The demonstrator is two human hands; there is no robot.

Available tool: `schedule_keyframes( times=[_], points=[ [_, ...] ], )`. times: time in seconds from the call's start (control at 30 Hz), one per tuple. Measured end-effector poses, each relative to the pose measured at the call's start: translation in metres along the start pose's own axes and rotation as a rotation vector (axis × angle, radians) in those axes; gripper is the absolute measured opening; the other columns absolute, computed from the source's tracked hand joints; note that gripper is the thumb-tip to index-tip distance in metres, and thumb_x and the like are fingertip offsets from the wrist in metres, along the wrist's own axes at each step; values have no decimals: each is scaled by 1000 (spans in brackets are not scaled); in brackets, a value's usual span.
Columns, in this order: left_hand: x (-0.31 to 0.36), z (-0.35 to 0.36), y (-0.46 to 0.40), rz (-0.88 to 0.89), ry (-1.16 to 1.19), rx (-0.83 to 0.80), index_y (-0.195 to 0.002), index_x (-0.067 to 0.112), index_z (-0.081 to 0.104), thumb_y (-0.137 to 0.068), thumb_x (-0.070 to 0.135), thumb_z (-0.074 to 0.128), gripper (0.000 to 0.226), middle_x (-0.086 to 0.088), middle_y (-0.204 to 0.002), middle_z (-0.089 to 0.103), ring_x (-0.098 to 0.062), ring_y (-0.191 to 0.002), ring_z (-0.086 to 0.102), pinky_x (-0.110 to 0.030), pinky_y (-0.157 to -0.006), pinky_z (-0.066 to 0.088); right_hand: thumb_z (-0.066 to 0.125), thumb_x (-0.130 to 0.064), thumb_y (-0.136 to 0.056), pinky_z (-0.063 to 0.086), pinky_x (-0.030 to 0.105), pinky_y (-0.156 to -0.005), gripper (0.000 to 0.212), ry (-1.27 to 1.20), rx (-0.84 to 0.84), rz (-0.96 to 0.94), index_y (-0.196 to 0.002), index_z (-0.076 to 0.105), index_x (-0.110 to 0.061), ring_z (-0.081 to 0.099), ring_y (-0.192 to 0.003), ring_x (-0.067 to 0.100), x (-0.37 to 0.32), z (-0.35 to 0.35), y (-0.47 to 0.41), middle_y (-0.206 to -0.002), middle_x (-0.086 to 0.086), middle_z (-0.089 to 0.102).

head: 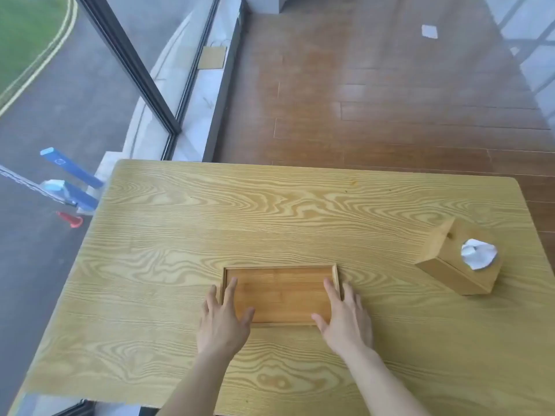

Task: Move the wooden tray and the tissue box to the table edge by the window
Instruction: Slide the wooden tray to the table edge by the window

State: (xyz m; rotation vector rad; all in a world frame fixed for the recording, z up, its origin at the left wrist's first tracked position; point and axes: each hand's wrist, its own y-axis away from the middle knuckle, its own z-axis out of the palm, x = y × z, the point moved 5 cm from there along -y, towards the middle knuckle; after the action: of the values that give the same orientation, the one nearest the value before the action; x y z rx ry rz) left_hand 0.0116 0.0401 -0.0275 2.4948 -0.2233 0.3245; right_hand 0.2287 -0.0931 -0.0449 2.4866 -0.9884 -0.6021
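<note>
A shallow rectangular wooden tray (280,291) lies flat near the middle of the light wood-grain table (180,235). My left hand (223,319) rests over the tray's left end, fingers spread, thumb inside the tray. At the tray's right end my right hand (345,318) lies the same way, fingers straddling the rim. Neither hand has closed around the tray. A square wooden tissue box (450,262) with white tissue poking from its round hole stands at the table's right side, apart from both hands.
The window (90,85) with its dark frame runs along the table's left edge, with a road outside. Brown wooden floor (390,100) lies beyond the far edge. The table's left half is bare wood.
</note>
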Motion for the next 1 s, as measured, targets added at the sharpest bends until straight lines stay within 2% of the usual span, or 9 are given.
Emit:
schedule_keyframes(
  times=[0.1, 0.2, 0.33, 0.57, 0.77, 1.0],
  points=[
    [-1, 5, -3, -62, 73, -50, -157, 46, 8, -95, 53, 55, 78, -9, -164, 17, -31, -147, 30, -44, -104, 45, 62, -52, -95, 52, 36, -98, 80, -8, 15, 13, -160, 20, -32, 46, -127, 24, -2, 2, -1, -150, 5, 38],
    [-3, 8, -7, -100, 109, -62, -157, 42, 16, -94, 50, 58, 76, -11, -156, 31, -30, -142, 36, -41, -103, 45, 63, -50, -94, 55, 32, -87, 76, -36, 19, 35, -159, 27, -30, 49, -118, 20, -6, 4, -2, -138, 2, 42],
    [-10, 4, -15, -128, 137, -47, -154, 39, 24, -92, 50, 62, 74, -13, -142, 43, -32, -132, 44, -41, -102, 45, 62, -53, -93, 54, 32, -86, 73, -55, 17, 77, -156, 31, -32, 51, -115, 20, -16, 1, -3, -133, 2, 43],
    [-41, -21, -25, -111, 171, 26, -151, 44, 29, -88, 53, 65, 73, -10, -136, 46, -30, -130, 46, -41, -95, 50, 62, -58, -91, 53, 34, -89, 75, -6, 43, 61, -155, 34, -32, 50, -115, 23, -62, -2, -4, -129, 3, 39],
    [-94, -64, -35, -160, 228, 134, -147, 47, 32, -86, 55, 67, 71, -9, -137, 43, -29, -132, 43, -42, -87, 54, 61, -58, -91, 53, 35, -86, 73, 28, 57, -29, -154, 35, -32, 51, -114, 23, -137, 5, -8, -126, 5, 39],
    [-185, -104, -42, -291, 296, 267, -147, 48, 32, -83, 53, 73, 77, -10, -132, 40, -29, -131, 39, -47, -89, 56, 63, -55, -92, 52, 32, -89, 76, 75, 21, -174, -156, 31, -30, 49, -116, 23, -244, 37, -14, -132, 7, 37]
  ],
)
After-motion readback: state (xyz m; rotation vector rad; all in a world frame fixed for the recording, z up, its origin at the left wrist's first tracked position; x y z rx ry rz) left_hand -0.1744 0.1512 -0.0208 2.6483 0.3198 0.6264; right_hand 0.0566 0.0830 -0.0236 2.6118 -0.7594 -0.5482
